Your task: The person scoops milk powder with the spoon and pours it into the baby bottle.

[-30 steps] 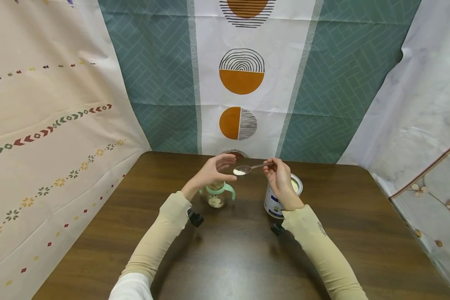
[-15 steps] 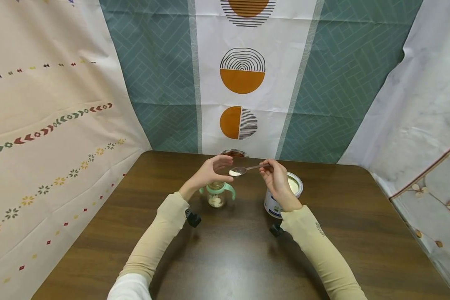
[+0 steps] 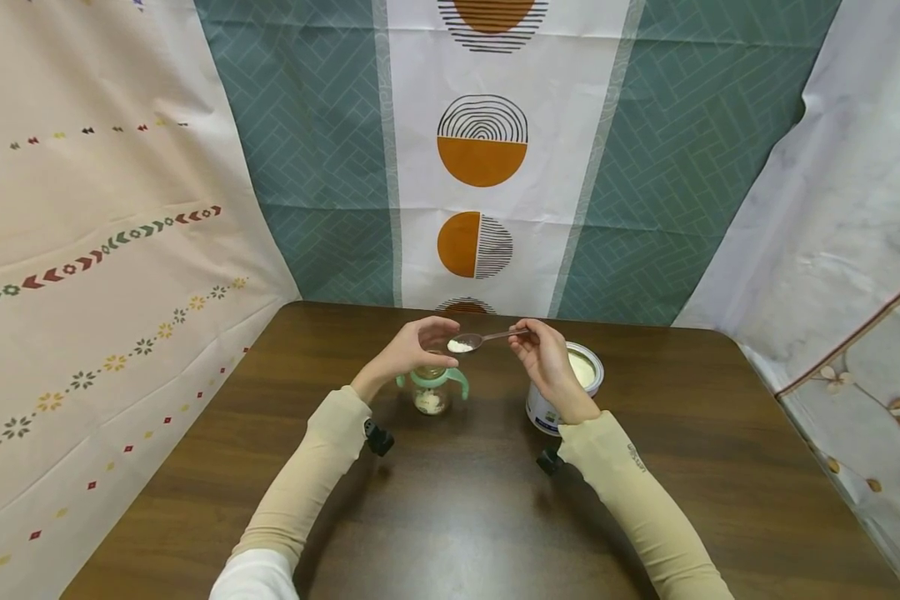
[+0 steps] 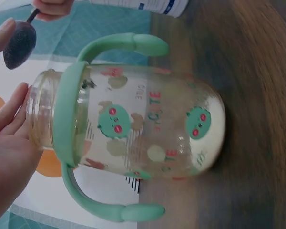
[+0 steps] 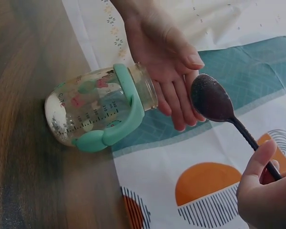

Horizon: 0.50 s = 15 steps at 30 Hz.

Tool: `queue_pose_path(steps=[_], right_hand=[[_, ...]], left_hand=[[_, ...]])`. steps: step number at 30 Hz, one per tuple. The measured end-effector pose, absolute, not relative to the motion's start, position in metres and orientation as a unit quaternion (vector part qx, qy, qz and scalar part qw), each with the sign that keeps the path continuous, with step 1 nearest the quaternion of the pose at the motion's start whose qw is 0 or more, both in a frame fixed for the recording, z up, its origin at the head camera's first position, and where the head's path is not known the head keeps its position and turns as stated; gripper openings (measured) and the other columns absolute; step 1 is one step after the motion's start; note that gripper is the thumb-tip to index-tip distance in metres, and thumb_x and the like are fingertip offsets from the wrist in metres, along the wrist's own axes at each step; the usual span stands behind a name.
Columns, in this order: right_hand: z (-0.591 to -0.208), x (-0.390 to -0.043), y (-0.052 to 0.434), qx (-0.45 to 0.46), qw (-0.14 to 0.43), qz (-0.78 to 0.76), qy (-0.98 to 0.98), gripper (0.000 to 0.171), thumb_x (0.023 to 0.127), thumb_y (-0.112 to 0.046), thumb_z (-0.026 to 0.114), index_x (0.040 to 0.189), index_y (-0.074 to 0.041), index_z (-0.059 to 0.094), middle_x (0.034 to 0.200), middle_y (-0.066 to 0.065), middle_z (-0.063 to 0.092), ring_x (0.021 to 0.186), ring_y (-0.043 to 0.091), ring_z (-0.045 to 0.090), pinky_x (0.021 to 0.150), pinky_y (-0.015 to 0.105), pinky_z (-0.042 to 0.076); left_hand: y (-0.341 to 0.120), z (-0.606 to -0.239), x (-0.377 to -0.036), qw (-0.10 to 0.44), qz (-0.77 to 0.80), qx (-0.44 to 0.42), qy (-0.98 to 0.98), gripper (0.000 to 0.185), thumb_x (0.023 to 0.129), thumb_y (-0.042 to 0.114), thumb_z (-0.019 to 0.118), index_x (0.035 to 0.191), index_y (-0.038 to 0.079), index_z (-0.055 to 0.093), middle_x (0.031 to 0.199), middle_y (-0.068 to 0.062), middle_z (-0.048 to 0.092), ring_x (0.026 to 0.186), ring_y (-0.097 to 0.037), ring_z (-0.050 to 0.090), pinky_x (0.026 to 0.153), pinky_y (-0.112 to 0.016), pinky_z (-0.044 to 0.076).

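Right hand (image 3: 547, 362) pinching handle of spoon (image 3: 483, 340), powder lying in bowl, hovering over mouth of baby bottle (image 3: 431, 390). Bottle standing upright on tabletop (image 3: 465, 508). Left hand (image 3: 412, 350) cupping beside bottle rim, fingers (image 5: 181, 102) straight, together. Formula tin (image 3: 562, 392) sitting open beside right wrist.

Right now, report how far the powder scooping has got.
Done: the bottle stands open on the table with some powder at its bottom, and the tin is open. In hand: the right hand holds a spoon heaped with powder above the bottle mouth, the left hand cupped beside it. Left: tipping this spoonful in.
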State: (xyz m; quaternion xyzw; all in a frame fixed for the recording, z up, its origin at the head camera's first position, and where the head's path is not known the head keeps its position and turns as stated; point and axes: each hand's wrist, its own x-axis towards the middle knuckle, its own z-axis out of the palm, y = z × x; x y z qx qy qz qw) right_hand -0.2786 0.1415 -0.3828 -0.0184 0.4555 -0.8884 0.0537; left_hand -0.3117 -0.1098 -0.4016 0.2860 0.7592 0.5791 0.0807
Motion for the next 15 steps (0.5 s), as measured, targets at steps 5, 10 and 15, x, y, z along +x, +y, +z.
queue_pose_path(steps=[5, 10, 15], right_hand=[[-0.384, -0.278, 0.138, -0.027, 0.061, -0.885, 0.461, 0.034, 0.104, -0.009, 0.037, 0.081, -0.005, 0.062, 0.082, 0.003, 0.064, 0.07, 0.01, 0.061, 0.066, 0.016, 0.052], [-0.384, -0.277, 0.133, -0.053, 0.062, -0.87, 0.486, 0.03, 0.104, -0.009, 0.038, 0.086, -0.005, 0.062, 0.087, 0.004, 0.064, 0.074, 0.01, 0.062, 0.07, 0.016, 0.053], [-0.383, -0.276, 0.129, -0.073, 0.065, -0.854, 0.512, 0.029, 0.104, -0.011, 0.039, 0.089, -0.005, 0.063, 0.091, 0.003, 0.064, 0.078, 0.01, 0.063, 0.074, 0.017, 0.055]], left_hand=[[-0.115, -0.404, -0.311, 0.079, 0.576, 0.285, 0.763, 0.06, 0.078, 0.003, 0.079, 0.132, 0.001, 0.053, 0.137, -0.022, 0.054, 0.129, -0.032, 0.051, 0.11, -0.045, 0.042], [-0.12, -0.411, -0.311, 0.078, 0.569, 0.284, 0.768, 0.062, 0.077, 0.0, 0.078, 0.133, -0.003, 0.051, 0.138, -0.023, 0.053, 0.129, -0.033, 0.052, 0.11, -0.046, 0.041], [-0.125, -0.417, -0.312, 0.085, 0.556, 0.279, 0.778, 0.061, 0.077, 0.003, 0.079, 0.132, 0.001, 0.053, 0.132, -0.017, 0.058, 0.125, -0.031, 0.054, 0.106, -0.045, 0.045]])
